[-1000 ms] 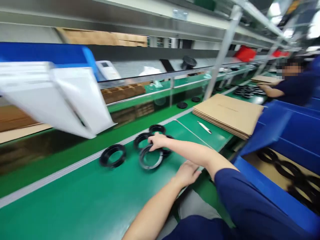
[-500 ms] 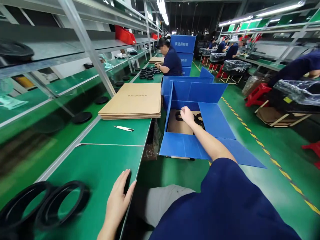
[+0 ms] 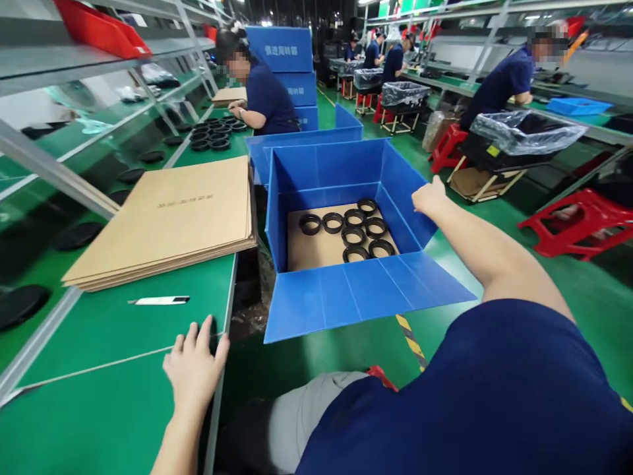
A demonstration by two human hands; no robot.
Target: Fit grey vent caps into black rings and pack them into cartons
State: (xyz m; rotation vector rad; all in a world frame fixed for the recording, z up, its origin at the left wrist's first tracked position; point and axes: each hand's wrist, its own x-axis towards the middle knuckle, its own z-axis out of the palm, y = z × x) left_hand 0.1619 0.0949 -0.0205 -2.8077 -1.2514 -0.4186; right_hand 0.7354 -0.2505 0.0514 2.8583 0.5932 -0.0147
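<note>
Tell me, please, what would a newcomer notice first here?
Probably the open blue box, right of the green table, with black rings inside on cardboard. The right hand is at its right flap; the left hand is near the table's edge. On the table, brown sheets lie stacked beyond a white knife.
</note>
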